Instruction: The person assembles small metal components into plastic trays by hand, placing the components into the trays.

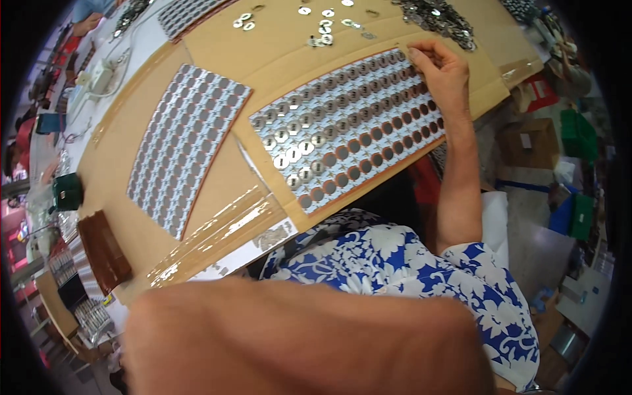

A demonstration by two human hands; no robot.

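My right hand reaches to the far right corner of a sheet with a grid of round dark spots. Its thumb and forefinger pinch together there; whatever they hold, if anything, is hidden. Shiny slotted metal pieces lie on the spots in the far rows and at the left end. Along the nearer rows, dark round spots show bare. A large blurred stretch of bare skin, seemingly my left arm or hand, fills the bottom very close up, its fingers out of sight.
A second spotted sheet lies to the left on the cardboard-covered table. Loose metal pieces are scattered beyond, beside a dark heap of parts. A brown block sits at the left edge. Another person's hand shows far left.
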